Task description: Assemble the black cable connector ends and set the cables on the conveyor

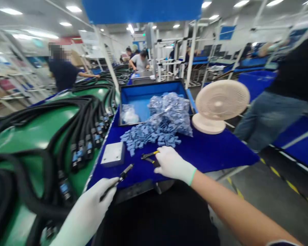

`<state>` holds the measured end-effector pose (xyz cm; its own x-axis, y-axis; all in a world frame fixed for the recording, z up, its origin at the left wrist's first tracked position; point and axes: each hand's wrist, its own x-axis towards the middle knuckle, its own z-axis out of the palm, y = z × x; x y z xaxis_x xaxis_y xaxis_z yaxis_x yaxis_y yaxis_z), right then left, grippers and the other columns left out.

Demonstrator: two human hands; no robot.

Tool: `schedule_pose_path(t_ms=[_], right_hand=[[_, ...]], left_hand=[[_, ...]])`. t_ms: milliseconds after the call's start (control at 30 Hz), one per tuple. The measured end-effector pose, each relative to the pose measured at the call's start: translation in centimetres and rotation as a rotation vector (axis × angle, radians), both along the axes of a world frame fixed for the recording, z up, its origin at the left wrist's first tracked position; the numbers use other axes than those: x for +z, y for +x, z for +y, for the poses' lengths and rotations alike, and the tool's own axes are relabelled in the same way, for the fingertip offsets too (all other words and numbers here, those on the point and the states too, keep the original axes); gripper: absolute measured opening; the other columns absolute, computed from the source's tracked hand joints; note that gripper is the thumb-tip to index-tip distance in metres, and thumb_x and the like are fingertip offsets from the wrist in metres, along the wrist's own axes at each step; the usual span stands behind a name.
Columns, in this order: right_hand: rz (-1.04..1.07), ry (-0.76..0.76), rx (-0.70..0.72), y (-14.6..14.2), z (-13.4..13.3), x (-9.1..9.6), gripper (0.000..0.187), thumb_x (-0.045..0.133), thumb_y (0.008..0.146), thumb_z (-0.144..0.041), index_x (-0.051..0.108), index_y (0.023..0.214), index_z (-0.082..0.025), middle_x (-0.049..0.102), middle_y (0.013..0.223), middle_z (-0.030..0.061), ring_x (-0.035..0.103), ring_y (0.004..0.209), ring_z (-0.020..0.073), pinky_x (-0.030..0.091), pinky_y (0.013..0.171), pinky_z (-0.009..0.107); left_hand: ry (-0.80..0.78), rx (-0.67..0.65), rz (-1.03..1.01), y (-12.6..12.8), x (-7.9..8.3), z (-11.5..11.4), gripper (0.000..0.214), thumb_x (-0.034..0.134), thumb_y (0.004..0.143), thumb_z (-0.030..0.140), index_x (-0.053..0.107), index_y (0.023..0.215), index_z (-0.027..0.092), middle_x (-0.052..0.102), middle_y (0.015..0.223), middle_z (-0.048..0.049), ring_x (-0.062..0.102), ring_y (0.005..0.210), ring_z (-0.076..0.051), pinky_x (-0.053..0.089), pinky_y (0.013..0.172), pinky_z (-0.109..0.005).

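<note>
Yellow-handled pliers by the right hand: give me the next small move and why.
Probably close the right hand around the yellow-handled pliers: its gloved fingers lie against them, while the left hand is occupied, gripping a dark slim tool.

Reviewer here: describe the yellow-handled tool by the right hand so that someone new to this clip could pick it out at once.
Start at the blue-covered bench in front of the person. Near its front edge, just below the heap of small blue pieces, lie the small pliers. They are partly under the gloved right hand, and their yellow-and-black handles set them apart from everything nearby.
</note>
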<state>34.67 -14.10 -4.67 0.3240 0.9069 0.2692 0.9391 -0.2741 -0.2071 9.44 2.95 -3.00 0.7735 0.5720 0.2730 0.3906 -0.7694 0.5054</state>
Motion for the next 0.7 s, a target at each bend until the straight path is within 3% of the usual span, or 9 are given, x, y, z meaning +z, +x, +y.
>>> schedule_pose_path(t_ms=[67, 200, 300, 400, 467, 567, 700], right_hand=[[-0.090, -0.030, 0.018, 0.9, 0.4, -1.5, 0.037, 0.078, 0.082, -0.044, 0.070, 0.096, -0.010, 0.064, 0.110, 0.0199, 0.058, 0.109, 0.0343, 0.045, 0.098, 0.046], [-0.077, -0.009, 0.008, 1.0, 1.2, -2.8, 0.013, 0.062, 0.088, -0.025, 0.067, 0.085, -0.013, 0.064, 0.095, 0.0141, 0.060, 0.094, 0.0271, 0.045, 0.084, 0.037], [0.219, 0.066, -0.061, 0.8, 1.6, -2.4, 0.015, 0.056, 0.089, -0.026, 0.063, 0.082, -0.015, 0.063, 0.083, 0.0077, 0.059, 0.076, 0.0202, 0.043, 0.069, 0.031], [0.668, 0.091, 0.089, -0.4, 2.0, -1.3, 0.016, 0.056, 0.088, -0.024, 0.066, 0.097, -0.015, 0.067, 0.082, 0.0034, 0.061, 0.071, 0.0176, 0.046, 0.065, 0.028], [0.790, 0.138, 0.267, -1.9, 2.4, -0.6, 0.034, 0.055, 0.082, -0.014, 0.066, 0.114, -0.017, 0.072, 0.098, 0.0047, 0.067, 0.086, 0.0194, 0.053, 0.076, 0.030], [0.685, 0.218, 0.459, -4.4, 3.1, 0.0, 0.061, 0.050, 0.078, -0.004, 0.059, 0.136, -0.020, 0.069, 0.125, 0.0086, 0.065, 0.115, 0.0240, 0.052, 0.103, 0.037], [0.477, 0.259, 0.566, -6.1, 4.3, -0.2, 0.068, 0.046, 0.082, -0.004, 0.049, 0.148, -0.017, 0.060, 0.141, 0.0140, 0.055, 0.135, 0.0295, 0.044, 0.118, 0.047]], left_hand=[[-0.106, 0.033, 0.049, -1.2, 0.8, 0.0, 0.039, 0.057, 0.086, 0.049, 0.076, 0.111, 0.026, 0.076, 0.113, -0.0043, 0.069, 0.110, -0.033, 0.056, 0.101, -0.043], [-0.350, 0.072, 0.028, -0.6, 2.2, -0.7, 0.039, 0.057, 0.093, 0.046, 0.071, 0.120, 0.023, 0.075, 0.115, -0.0051, 0.069, 0.107, -0.030, 0.054, 0.097, -0.038], [-0.436, 0.111, -0.049, -0.5, 3.1, -0.9, 0.037, 0.062, 0.092, 0.046, 0.073, 0.118, 0.021, 0.076, 0.112, -0.0050, 0.070, 0.104, -0.029, 0.053, 0.093, -0.036], [-0.492, 0.127, -0.124, -0.9, 3.7, -0.4, 0.039, 0.066, 0.091, 0.046, 0.074, 0.120, 0.021, 0.077, 0.111, -0.0047, 0.071, 0.102, -0.028, 0.054, 0.091, -0.035], [-0.507, 0.141, -0.166, -1.0, 4.0, 0.0, 0.042, 0.067, 0.090, 0.047, 0.074, 0.122, 0.020, 0.077, 0.111, -0.0057, 0.072, 0.101, -0.029, 0.056, 0.089, -0.036], [-0.472, 0.166, -0.219, -0.8, 4.6, 0.3, 0.044, 0.070, 0.088, 0.047, 0.076, 0.121, 0.018, 0.076, 0.116, -0.0071, 0.070, 0.108, -0.031, 0.055, 0.096, -0.039], [-0.397, 0.162, -0.261, -0.3, 5.0, 0.6, 0.041, 0.071, 0.088, 0.044, 0.077, 0.120, 0.020, 0.075, 0.120, -0.0054, 0.067, 0.117, -0.032, 0.050, 0.107, -0.041]])
